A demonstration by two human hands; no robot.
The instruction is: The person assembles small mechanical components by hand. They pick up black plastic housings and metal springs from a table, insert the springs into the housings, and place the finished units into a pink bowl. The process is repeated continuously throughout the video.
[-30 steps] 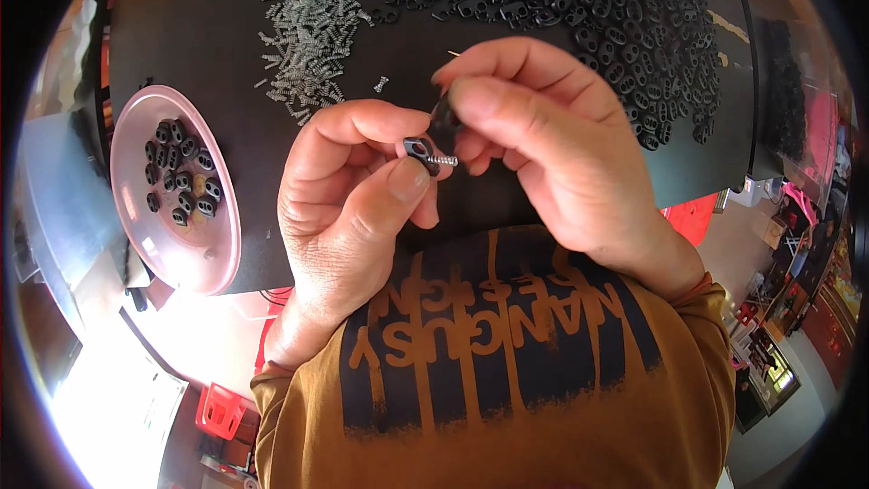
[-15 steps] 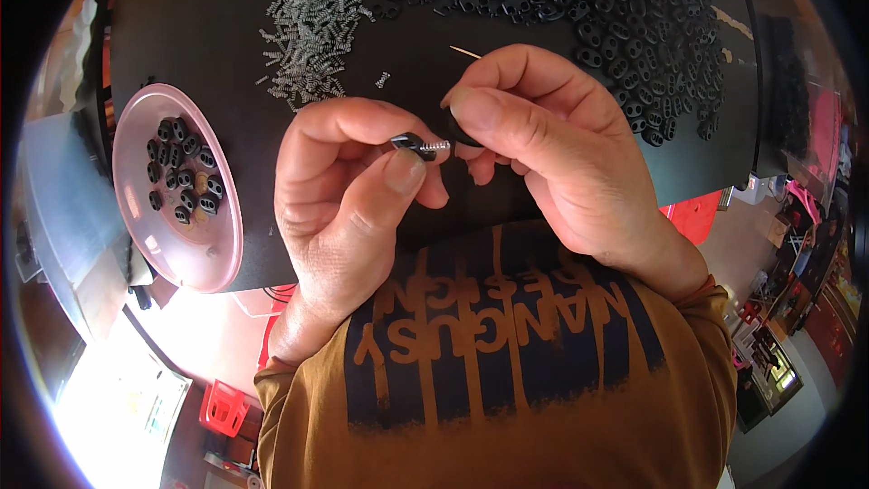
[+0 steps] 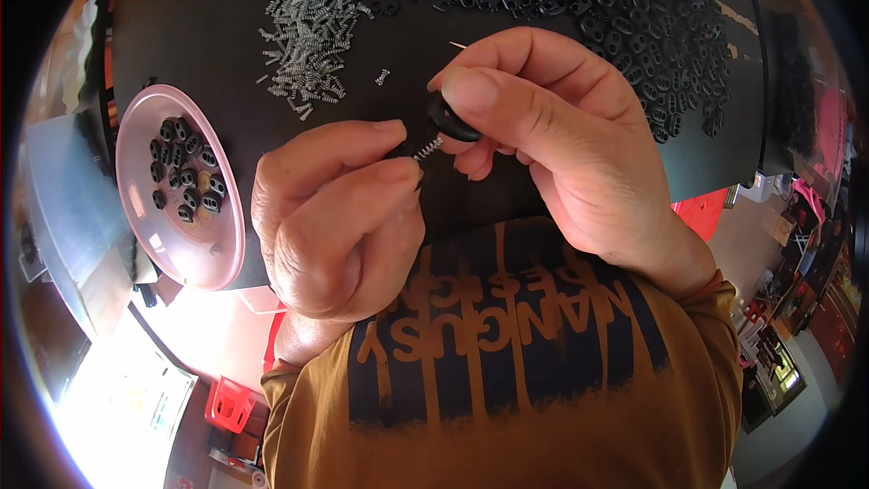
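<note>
Desk (image 3: 208, 27): black, bearing a heap of black plastic parts (image 3: 615, 0) and a pile of small metal springs (image 3: 308, 27). Pink dish (image 3: 145, 226): about 12 finished pieces. 2 hands: right hand (image 3: 561, 145) pinches 1 black toggle (image 3: 450, 119); left hand (image 3: 339, 217) pinches 1 spring (image 3: 429, 146). Change: hands were pressed together; spring now shows, tip at the toggle, insertion likely unfinished.

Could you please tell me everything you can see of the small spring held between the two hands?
The spring is a short coil of thin, silvery wire that looks like metal. It lies slanted, bridging both hands above the black table. Its lower left end is pinched at the left hand's fingertips; its upper right end meets the black plastic piece in the right hand's grip. Only a few coils show.
</note>
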